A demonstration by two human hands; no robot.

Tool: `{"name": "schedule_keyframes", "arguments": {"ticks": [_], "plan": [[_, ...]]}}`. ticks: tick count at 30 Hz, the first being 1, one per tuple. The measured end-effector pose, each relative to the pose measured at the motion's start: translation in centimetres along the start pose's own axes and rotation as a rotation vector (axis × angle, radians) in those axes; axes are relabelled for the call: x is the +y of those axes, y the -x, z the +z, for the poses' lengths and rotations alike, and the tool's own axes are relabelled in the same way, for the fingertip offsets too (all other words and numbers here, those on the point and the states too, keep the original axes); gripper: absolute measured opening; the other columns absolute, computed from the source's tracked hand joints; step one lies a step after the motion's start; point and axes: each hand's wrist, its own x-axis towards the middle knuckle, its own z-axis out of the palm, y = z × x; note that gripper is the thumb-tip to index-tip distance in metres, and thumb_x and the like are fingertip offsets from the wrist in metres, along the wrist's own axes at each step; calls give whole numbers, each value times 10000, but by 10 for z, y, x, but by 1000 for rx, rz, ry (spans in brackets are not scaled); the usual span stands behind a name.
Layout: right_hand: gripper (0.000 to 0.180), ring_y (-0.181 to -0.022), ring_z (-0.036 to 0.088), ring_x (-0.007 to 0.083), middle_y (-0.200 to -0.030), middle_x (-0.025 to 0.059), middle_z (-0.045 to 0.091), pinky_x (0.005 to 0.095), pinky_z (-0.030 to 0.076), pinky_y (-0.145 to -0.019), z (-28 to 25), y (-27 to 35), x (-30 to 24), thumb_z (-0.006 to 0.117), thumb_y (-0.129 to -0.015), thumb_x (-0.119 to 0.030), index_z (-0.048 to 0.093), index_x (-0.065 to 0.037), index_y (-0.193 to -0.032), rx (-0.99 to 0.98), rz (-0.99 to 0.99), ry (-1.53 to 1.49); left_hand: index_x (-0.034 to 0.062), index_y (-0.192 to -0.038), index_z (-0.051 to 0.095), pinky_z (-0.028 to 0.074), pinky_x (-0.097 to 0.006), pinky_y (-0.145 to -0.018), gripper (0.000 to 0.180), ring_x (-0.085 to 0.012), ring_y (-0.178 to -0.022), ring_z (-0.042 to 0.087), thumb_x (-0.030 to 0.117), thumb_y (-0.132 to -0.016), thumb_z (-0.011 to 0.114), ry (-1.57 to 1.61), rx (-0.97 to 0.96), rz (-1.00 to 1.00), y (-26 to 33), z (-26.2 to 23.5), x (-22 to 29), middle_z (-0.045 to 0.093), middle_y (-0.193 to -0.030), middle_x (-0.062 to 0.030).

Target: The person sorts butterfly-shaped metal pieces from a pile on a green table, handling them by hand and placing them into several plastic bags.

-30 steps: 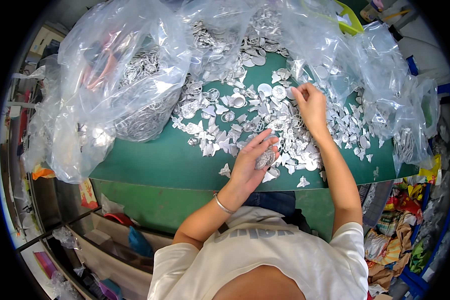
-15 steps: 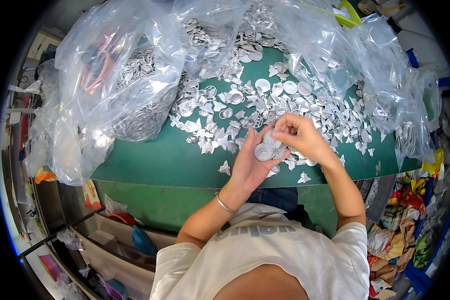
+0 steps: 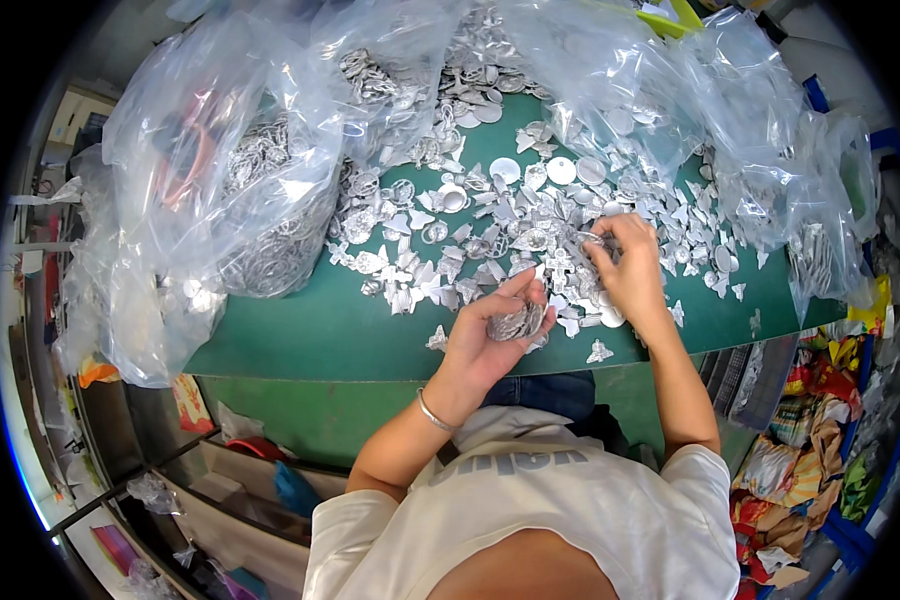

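Observation:
A heap of small silver metal pieces (image 3: 490,220), round discs and winged shapes, covers the middle of a green table (image 3: 310,330). My left hand (image 3: 490,335) is cupped palm up near the table's front edge and holds a stack of round silver discs (image 3: 515,322). My right hand (image 3: 625,270) reaches into the heap to the right, its fingertips pinched on a silver piece (image 3: 595,240). A thin bracelet (image 3: 432,410) sits on my left wrist.
Large clear plastic bags (image 3: 230,170) holding more metal pieces crowd the table's left side, and others (image 3: 770,150) the back and right. Below the table at the left are shelves with coloured items (image 3: 200,470). Colourful wrappers and cloth (image 3: 820,440) pile up at the right.
My right hand left the stack in my left hand and moved out to the right into the heap. My left hand stayed near the front edge with the discs.

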Motion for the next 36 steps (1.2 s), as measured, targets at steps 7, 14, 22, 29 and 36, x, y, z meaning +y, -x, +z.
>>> {"name": "schedule_keyframes", "arguments": {"ticks": [7, 14, 22, 29, 36], "plan": [[214, -801, 537, 275, -845, 113, 568, 338, 408, -776, -24, -15, 11, 636, -754, -67, 611, -20, -961, -215, 62, -76, -61, -1272, 390, 453, -337, -934, 434, -187, -928, 549, -20, -851, 490, -56, 7, 5, -1, -8, 3, 533, -999, -117], [241, -937, 525, 315, -926, 131, 584, 390, 411, -816, 31, -76, 21, 629, -736, -55, 612, -7, -972, -5, -296, 218, -70, -1278, 364, 492, -320, -846, 476, -204, -909, 539, -37, -832, 527, -125, 23, -27, -3, 12, -6, 510, -1059, -150], [128, -794, 536, 294, -841, 138, 557, 374, 429, -702, 10, -50, -7, 642, -719, -17, 611, -14, -843, 18, -67, -119, -66, -1218, 447, 497, -341, -823, 371, -175, -871, 556, 158, -925, 485, -415, 30, 175, -12, -9, -11, 532, -1042, -103], [213, -968, 521, 298, -1006, 125, 565, 370, 414, -813, 0, 49, -51, 639, -734, -31, 606, -13, -943, -73, -408, -172, -24, -1264, 430, 441, -365, -913, 422, -197, -1041, 527, 189, -911, 521, -352, 147, 121, -8, 10, -25, 529, -1106, -100], [402, -1109, 481, 204, -1154, 118, 511, 343, 390, -928, 23, 82, -64, 386, -969, -265, 389, 1, -1271, 144, 620, -1549, -40, -1193, 498, 367, -336, -961, 362, -216, -1104, 489, -17, -831, 513, -1608, -94, 841, -7, 14, -73, 520, -1145, -110]]}}
